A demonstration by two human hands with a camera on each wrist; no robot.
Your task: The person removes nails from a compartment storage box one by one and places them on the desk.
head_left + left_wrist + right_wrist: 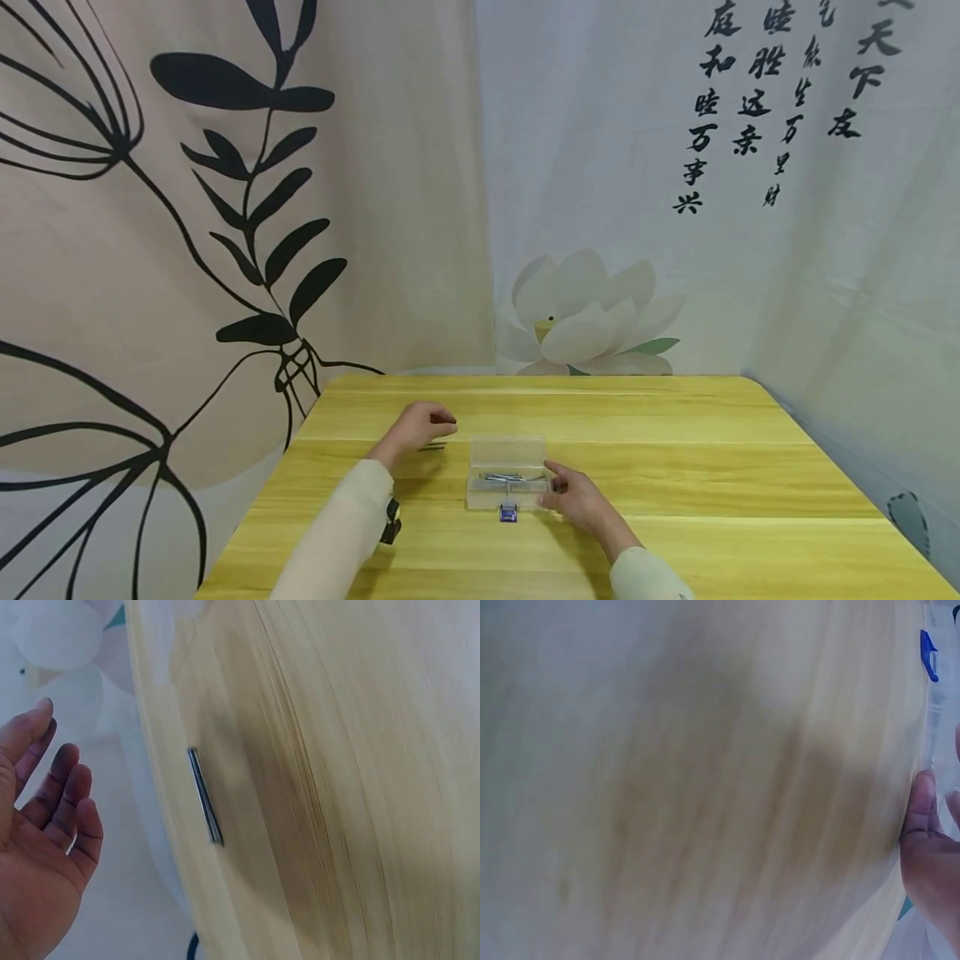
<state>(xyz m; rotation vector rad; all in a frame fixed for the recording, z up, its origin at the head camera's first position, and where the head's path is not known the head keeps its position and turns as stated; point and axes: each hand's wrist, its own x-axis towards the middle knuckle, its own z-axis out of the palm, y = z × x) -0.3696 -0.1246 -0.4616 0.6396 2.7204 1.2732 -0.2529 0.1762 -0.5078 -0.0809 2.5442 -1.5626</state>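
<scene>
A clear plastic box (480,502) lies with its lid (507,452) folded back and a blue latch (508,513) at its front. Several thin silver metal rods (504,477) lie inside it. My right hand (582,500) grips the box's right end, thumb at the front and fingers farther back. Over the table to the left of the box, my left hand (422,425) hangs with loosely bent fingers and holds nothing. Close beneath it, thin dark metal rods (204,796) lie side by side on the wood.
The wooden table (675,450) reaches back to a printed curtain (420,208) with plant drawings, a lotus and dark lettering. A black wrist strap piece (391,522) shows at the left sleeve.
</scene>
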